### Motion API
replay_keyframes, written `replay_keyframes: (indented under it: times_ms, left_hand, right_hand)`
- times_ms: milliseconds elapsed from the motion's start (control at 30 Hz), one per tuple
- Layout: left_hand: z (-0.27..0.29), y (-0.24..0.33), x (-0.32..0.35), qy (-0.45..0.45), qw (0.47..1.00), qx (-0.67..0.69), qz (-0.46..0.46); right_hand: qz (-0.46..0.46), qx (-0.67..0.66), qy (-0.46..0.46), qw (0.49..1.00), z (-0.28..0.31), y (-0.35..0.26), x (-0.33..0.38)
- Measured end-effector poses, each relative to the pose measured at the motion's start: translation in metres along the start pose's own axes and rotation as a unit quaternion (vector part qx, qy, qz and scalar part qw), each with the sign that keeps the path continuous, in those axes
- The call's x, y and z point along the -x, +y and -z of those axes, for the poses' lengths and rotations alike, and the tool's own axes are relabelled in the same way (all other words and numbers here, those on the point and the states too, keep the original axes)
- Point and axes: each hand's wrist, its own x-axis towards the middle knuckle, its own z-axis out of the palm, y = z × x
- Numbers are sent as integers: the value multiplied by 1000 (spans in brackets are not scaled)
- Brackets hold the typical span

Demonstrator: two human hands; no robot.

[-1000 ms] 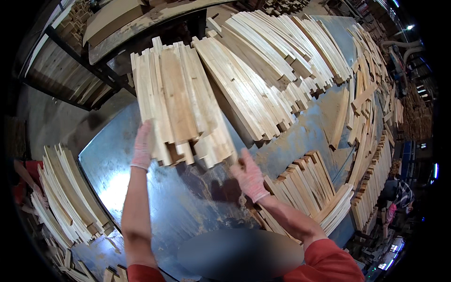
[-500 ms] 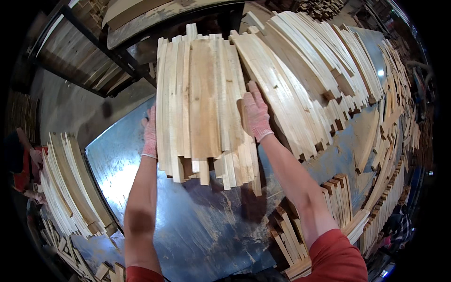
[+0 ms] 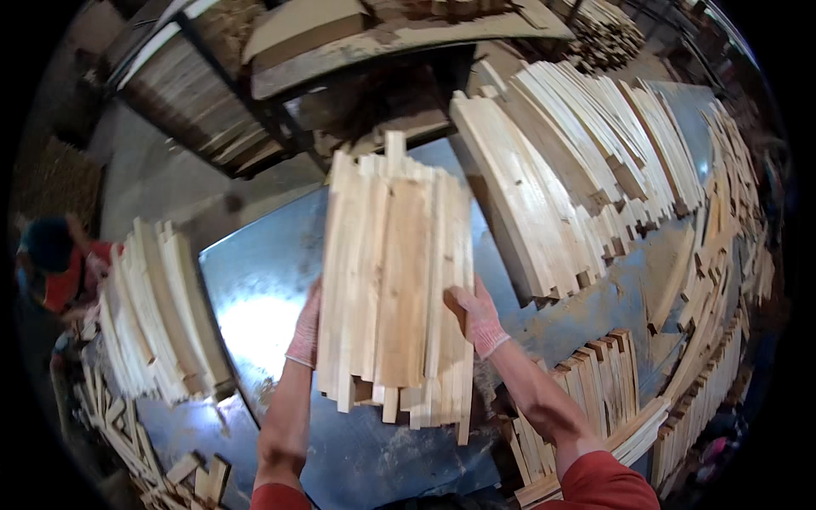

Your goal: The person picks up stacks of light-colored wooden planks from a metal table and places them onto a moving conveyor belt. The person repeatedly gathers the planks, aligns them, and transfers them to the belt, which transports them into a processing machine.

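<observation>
- The left hand (image 3: 305, 327), in a pinkish knit glove, is pressed flat against the left edge of a bundle of pale wood slats (image 3: 396, 272), fingers wrapped onto it.
- The right hand (image 3: 478, 316), same kind of glove, clamps the bundle's right edge, so the whole stack is squeezed between both hands.
- The slats stand roughly upright, held up over a shiny metal table (image 3: 255, 289); their bottom ends are pretty uneven, some poking lower than others.
- Just right of the bundle, a big fanned-out pile of slats (image 3: 578, 170) lies on the table.
- Lower right, near the right forearm, there's a smaller stack of short slats (image 3: 603, 374).
- Off to the left, another stack of slats (image 3: 157, 314) sits at the table's edge, and beside it there's another person in a red top (image 3: 64, 272).
</observation>
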Motion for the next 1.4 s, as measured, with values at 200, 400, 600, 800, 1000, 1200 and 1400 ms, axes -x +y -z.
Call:
replay_keyframes:
  times_ms: [200,400,600,800,1000,1200,1400]
  left_hand:
    - [1,-36,156,45,999,-1,-17]
    - [20,-95,288,35,993,27,-113]
    - [36,-119,423,91,970,51,-219]
    - [51,-177,607,158,910,95,-370]
    - [67,-298,791,384,824,51,-412]
    - [112,-497,973,577,710,53,-401]
    - [89,-653,1104,651,604,248,-387]
  right_hand:
    - [-32,46,-39,998,11,30,119]
    - [-78,109,-32,990,23,44,219]
    - [-82,154,-180,968,-27,41,292]
    - [-82,162,-345,921,-87,89,400]
    - [-144,263,-526,796,-115,166,547]
    - [-251,242,-666,660,-95,319,740]
    - [-355,378,-687,509,-83,431,916]
